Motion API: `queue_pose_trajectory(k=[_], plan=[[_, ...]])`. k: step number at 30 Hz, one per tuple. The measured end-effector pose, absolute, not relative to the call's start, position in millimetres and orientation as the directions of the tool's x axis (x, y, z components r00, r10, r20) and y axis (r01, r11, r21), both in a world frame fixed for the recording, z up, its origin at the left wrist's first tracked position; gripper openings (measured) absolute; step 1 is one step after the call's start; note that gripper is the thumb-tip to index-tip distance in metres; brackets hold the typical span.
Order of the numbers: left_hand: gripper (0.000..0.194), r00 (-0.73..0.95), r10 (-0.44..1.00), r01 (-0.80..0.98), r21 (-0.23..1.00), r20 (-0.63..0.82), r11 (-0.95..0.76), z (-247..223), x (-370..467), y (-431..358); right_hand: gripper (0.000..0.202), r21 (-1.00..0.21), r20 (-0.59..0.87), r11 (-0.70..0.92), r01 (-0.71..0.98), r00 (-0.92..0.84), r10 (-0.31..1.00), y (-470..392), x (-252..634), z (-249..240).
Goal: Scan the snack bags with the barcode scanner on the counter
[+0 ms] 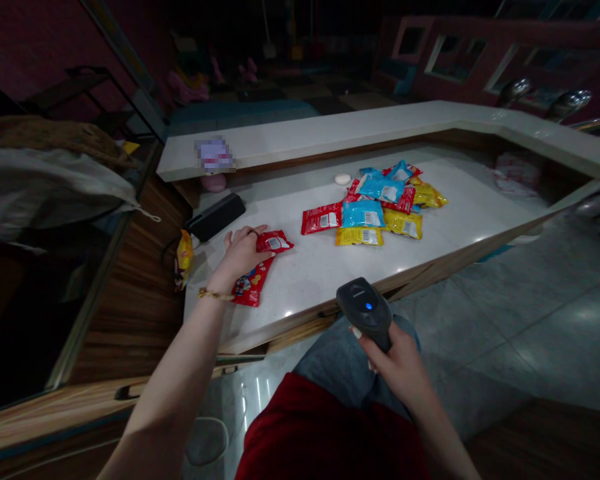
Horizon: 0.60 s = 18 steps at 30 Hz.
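My right hand [397,363] is wrapped round the handle of a dark barcode scanner [363,308], which shows a lit blue light on top. My left hand [243,252] is over the left part of the white counter, its thumb and fingers closed on a red snack packet [277,242] with a white barcode label. Under that hand lies another red snack packet [253,285], printed side up and partly covered by it. To the right is a pile of red, blue and yellow snack packets, among them a blue packet [363,214] and a yellow packet [359,236].
A black box-like device [217,217] stands left of my left hand. One yellow packet [183,260] is at the counter's left edge. A small white oval object [343,179] lies behind the pile. A raised white ledge [320,139] runs along the back.
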<state>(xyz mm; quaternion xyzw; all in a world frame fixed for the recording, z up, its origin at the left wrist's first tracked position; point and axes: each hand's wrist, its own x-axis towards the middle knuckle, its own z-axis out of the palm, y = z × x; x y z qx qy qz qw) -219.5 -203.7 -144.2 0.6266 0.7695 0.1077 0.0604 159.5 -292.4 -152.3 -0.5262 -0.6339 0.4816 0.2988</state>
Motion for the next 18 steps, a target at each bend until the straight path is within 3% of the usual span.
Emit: queue_pose_trajectory(k=[3, 6, 12, 18], plan=[[0.063, -0.182, 0.964, 0.954, 0.272, 0.192, 0.126, -140, -196, -212, 0.037, -0.923, -0.129, -0.019, 0.384, -0.263, 0.956, -292, 158, -152], [0.056, -0.075, 0.966, 0.951, 0.309, 0.249, -0.005, -146, -162, -225, 0.037, -0.926, -0.139, -0.029, 0.376, -0.27, 0.953, -292, 156, -152], [0.065, 0.207, 0.969, 0.936, 0.26, 0.138, -0.237, -178, -118, -244, 0.031, -0.928, -0.114, -0.01, 0.373, -0.258, 0.959, -294, 155, -151], [0.071, 0.232, 0.967, 0.941, 0.225, 0.109, -0.251, -188, -121, -246, 0.032, -0.926, -0.118, -0.013, 0.378, -0.256, 0.959, -293, 153, -151]])
